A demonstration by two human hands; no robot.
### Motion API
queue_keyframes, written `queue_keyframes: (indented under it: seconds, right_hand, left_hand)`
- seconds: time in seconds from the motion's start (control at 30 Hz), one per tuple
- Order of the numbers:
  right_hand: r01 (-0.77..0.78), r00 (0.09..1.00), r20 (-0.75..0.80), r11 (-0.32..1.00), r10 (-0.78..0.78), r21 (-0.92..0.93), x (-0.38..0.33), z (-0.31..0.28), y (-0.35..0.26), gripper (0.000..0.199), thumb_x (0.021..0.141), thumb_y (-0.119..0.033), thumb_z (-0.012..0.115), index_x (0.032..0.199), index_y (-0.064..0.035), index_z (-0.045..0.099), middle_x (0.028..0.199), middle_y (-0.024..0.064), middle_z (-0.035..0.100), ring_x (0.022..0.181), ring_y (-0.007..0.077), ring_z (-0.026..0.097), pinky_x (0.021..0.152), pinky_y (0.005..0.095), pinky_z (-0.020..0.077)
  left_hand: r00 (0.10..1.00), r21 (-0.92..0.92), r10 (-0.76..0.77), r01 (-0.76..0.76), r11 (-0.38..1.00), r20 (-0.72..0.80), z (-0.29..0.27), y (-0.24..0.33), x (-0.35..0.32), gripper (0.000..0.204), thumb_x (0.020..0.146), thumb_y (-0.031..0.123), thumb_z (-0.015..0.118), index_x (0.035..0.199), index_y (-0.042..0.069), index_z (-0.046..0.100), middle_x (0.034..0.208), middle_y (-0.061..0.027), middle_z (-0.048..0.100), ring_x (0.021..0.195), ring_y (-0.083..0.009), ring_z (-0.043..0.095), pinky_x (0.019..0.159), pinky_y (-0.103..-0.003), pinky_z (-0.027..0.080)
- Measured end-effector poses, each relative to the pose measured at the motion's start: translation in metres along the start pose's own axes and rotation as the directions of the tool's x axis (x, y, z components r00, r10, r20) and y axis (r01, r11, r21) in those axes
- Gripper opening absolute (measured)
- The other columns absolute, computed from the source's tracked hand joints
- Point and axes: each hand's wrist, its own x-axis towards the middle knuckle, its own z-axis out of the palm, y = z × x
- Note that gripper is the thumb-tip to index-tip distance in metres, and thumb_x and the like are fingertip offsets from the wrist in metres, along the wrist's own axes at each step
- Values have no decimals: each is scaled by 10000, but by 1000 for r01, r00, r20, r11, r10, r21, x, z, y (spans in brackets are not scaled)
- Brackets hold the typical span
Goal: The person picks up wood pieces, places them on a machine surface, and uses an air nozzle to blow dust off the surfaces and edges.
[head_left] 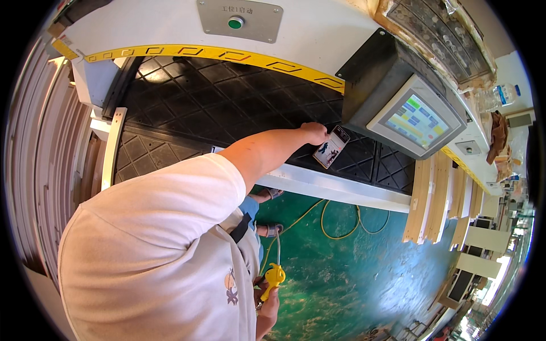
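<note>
right hand (271,304), partly hidden, grips yellow tool (274,276)

Black bed (227,108) (diamond-grooved) beneath the phone (332,149); yellow hose (322,220) on green floor (364,267).

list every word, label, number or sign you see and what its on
Metal plate: one dark line, legible, not copied here.
Screen: labels too small to read.
Bottle label: too small.
Card-like item: too small.
Shirt: cartoon print, lettering unclear.
Yellow corner piece: markings too small.

Cream short-sleeved shirt (148,227), blue trousers (249,208)
</note>
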Motion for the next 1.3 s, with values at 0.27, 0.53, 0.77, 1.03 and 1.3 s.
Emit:
queue_keyframes:
  seconds: [0.27, 0.53, 0.77, 1.03, 1.3]
  right_hand:
    - [-28, 999, -26, 1000, 29, 14, 0, -5, 5, 816, 1017, -704, 506, 1373, 30, 508, 1124, 129, 658, 520, 146, 487, 454, 284, 341]
    - [-20, 1000, 4, 996, 20, 82, -1, -4, 5, 621, 1034, -644, 546, 1272, -70, 556, 1225, 136, 661, 553, 116, 530, 453, 252, 353]
    - [-4, 1000, -14, 1000, 4, 14, 1, -4, 8, 814, 1012, -705, 514, 1350, 35, 522, 1117, 131, 673, 511, 135, 486, 443, 273, 330]
    - [-3, 999, -34, 1000, 3, 13, 1, -5, 8, 809, 1010, -702, 526, 1352, 31, 519, 1144, 148, 671, 519, 143, 492, 449, 277, 350]
    - [-2, 1000, -18, 999, 3, 47, 2, -6, 10, 827, 999, -709, 544, 1347, 40, 516, 1134, 153, 662, 519, 148, 492, 447, 283, 355]
  left_hand:
    - [987, 37, 112, -117, 992, 119, -15, 1, -8, 510, 776, 609, 835, 1027, 174, 744, 1083, -69, 762, 1068, -278, 713, 877, -425, 551]
    - [998, -33, -15, 13, 999, -55, -2, -1, -1, 474, 997, 549, 584, 1115, 122, 752, 1184, -129, 754, 1144, -334, 699, 925, -467, 547]
    - [996, -21, 42, -41, 999, 75, -6, 1, -2, 487, 993, 568, 591, 1109, 126, 760, 1180, -130, 755, 1140, -342, 699, 944, -468, 542]
    - [995, -60, 50, -45, 997, 92, -10, -2, 0, 457, 932, 565, 692, 1061, 132, 764, 1138, -118, 767, 1107, -317, 713, 917, -451, 550]
    - [978, 16, 119, -124, 992, 169, -13, 3, -6, 486, 829, 583, 787, 1047, 149, 774, 1135, -94, 770, 1103, -294, 715, 911, -443, 552]
